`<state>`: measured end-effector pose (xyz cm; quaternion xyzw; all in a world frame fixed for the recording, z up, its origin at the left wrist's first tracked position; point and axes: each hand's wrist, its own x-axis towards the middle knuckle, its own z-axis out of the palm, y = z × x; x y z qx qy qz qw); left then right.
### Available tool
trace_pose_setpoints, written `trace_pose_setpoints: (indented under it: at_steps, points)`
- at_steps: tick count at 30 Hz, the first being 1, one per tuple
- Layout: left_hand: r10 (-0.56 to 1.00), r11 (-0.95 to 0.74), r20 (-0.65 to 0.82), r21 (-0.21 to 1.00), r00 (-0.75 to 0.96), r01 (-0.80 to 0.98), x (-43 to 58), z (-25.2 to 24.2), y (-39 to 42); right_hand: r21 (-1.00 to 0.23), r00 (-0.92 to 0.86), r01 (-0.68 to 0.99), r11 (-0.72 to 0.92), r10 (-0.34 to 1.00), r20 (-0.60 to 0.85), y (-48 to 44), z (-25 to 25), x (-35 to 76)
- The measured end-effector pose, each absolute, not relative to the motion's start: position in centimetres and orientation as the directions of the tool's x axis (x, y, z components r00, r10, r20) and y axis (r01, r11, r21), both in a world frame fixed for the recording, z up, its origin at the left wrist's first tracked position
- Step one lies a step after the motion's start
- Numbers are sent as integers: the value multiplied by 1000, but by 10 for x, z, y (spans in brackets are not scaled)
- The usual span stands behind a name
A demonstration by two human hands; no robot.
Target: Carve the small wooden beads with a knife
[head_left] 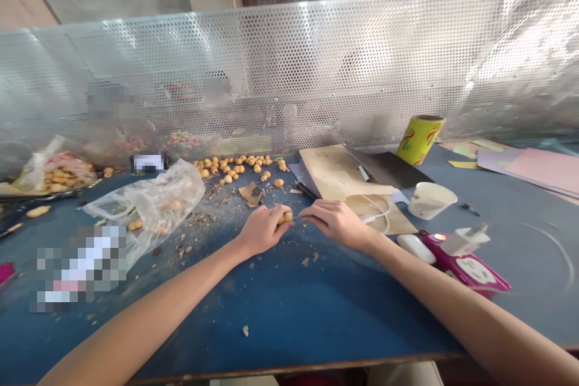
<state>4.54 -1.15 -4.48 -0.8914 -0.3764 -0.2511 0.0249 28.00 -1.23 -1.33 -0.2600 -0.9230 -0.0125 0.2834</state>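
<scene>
Left hand (266, 229): clamped on a gourd (287, 217), fingers above and thumb below, seemingly to steady it with its 3 o'clock end bare.
Right hand (337, 222): at 3 o'clock, fingers bunched and pointing just short of it; I cannot tell whether they pinch anything.
Pile (257, 167): loose ones at 11 o'clock, along the foot of the mesh (316, 72), which probably stops them rolling off.
Gourd: held over the middle of the desk (289, 325); small, rounded, tan-yellow, mostly covered by fingers.
</scene>
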Motion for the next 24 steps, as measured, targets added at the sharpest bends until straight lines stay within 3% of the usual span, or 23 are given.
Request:
trace_pose_setpoints:
  at_steps: [6,12,16,24]
  points:
    - [647,-727,469,142,602,671,45,-46,-11,-142,-698,450,881,447,560,-14,-9,280]
    - [637,-736,474,139,608,662,45,-45,-11,-105,-541,571,814,470,698,-20,-14,270]
    - [632,-734,482,121,607,668,44,-47,-10,-55,-543,592,804,448,710,-22,-12,267]
    - [640,-731,472,129,607,670,44,-44,-12,-176,-450,618,766,528,720,-21,-18,265]
